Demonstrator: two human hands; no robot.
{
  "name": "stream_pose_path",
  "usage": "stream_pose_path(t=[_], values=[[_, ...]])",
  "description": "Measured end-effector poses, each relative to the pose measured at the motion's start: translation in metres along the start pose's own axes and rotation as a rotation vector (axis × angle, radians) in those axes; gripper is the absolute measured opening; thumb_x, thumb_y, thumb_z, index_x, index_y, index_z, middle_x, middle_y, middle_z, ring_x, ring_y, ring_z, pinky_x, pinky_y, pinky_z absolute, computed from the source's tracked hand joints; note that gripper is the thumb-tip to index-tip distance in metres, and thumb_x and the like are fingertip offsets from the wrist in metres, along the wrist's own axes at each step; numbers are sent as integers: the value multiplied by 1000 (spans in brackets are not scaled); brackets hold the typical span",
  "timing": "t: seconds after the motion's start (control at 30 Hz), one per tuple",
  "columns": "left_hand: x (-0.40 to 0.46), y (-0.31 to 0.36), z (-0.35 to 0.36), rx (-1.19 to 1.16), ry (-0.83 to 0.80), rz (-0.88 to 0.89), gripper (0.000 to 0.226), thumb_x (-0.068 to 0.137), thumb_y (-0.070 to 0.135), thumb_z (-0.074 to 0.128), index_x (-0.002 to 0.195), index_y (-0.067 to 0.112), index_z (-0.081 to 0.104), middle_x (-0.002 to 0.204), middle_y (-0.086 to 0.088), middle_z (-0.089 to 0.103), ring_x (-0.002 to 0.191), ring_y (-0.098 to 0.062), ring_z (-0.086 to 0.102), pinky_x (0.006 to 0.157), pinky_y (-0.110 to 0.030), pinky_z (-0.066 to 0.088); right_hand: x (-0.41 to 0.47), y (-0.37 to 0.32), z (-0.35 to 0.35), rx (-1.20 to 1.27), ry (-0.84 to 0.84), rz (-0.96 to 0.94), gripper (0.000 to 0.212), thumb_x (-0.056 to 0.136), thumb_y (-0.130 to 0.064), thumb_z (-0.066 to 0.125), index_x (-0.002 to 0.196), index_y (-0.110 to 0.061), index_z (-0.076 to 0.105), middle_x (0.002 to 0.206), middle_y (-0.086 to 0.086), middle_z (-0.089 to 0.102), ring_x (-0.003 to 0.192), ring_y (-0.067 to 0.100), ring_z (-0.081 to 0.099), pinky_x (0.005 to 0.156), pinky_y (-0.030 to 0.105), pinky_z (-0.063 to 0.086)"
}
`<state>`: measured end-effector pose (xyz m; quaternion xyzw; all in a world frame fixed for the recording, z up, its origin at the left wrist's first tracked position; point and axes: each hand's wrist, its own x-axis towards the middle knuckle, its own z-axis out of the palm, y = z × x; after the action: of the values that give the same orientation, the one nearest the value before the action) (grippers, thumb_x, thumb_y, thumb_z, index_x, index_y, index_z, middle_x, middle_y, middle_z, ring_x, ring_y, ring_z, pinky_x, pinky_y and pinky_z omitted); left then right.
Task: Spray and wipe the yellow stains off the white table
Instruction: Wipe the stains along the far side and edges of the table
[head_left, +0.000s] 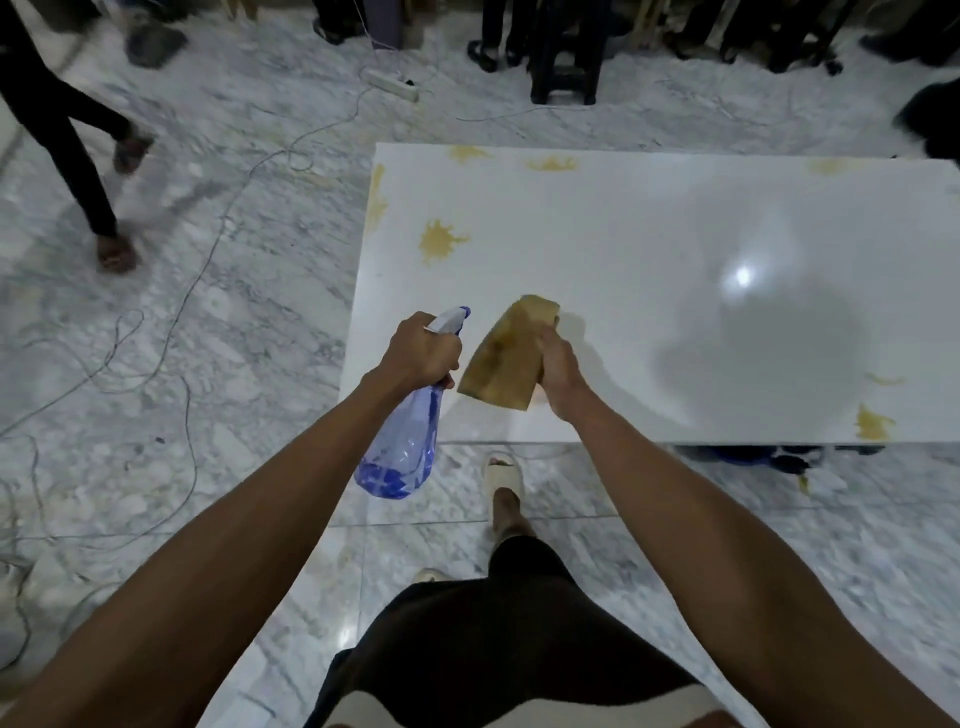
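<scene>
Gripping the neck of a blue spray bottle (410, 436), the left hand (422, 349) is closed around it with a finger near the trigger, the nozzle aimed forward and slightly right over the near left part of the white table (649, 234). Just beside it, the right hand (558, 364) is closed on a yellow-brown cloth (506, 353), whose long axis runs away from the person; whether it touches the tabletop I cannot tell. Outward from both hands, the nearest splotch (439, 240) lies ahead and slightly left, roughly along the nozzle's line, so the left hand seems better placed to reach it. More stains sit along the left edge (376, 200), the far edge (553, 165) and the near right corner (872, 422).
</scene>
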<state>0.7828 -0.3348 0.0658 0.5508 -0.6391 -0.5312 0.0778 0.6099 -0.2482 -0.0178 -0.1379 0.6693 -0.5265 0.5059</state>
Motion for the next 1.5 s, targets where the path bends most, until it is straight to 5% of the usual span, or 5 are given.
stream_pose_path(t=[0.17, 0.47, 0.93, 1.33, 1.5], values=[[-3, 20, -23, -107, 4, 47, 52, 71, 26, 58, 116, 2, 64, 79, -18, 63, 45, -27, 58, 50, -31, 47, -11, -41, 32, 602, -185, -40, 55, 101, -45, 35, 134, -8, 59, 134, 17, 62, 119, 34, 60, 104, 48, 48], [29, 49, -71, -165, 53, 63, 10, 86, 27, 56, 85, 18, 51, 74, -14, 42, 54, -27, 39, 55, -36, 34, 42, -85, 80, 549, -210, 64, 60, 102, -53, 33, 139, -12, 57, 137, 14, 62, 131, 33, 55, 109, 49, 43], [160, 82, -110, -58, 40, -99, 32, 89, 26, 53, 70, 0, 58, 64, -22, 61, 47, -29, 54, 51, -28, 46, 176, -133, 128, 370, -214, 187, 58, 100, -55, 41, 135, -13, 60, 127, 13, 68, 112, 30, 66, 95, 43, 54], [280, 90, -144, -135, 217, -102, 32, 96, 18, 56, 81, -10, 59, 74, -18, 63, 36, -20, 56, 53, -30, 50, 381, -200, 150, -1176, -9, -388, 47, 107, -41, 28, 147, -21, 41, 134, 15, 54, 115, 38, 56, 93, 48, 44], [294, 70, -137, -158, 201, -132, 25, 94, 7, 52, 86, -16, 60, 80, -20, 60, 42, -22, 50, 39, -19, 42, 447, -115, 160, -1511, -119, -224, 61, 102, -58, 23, 156, -45, -1, 167, 4, -17, 152, 34, -17, 119, 60, -11]])
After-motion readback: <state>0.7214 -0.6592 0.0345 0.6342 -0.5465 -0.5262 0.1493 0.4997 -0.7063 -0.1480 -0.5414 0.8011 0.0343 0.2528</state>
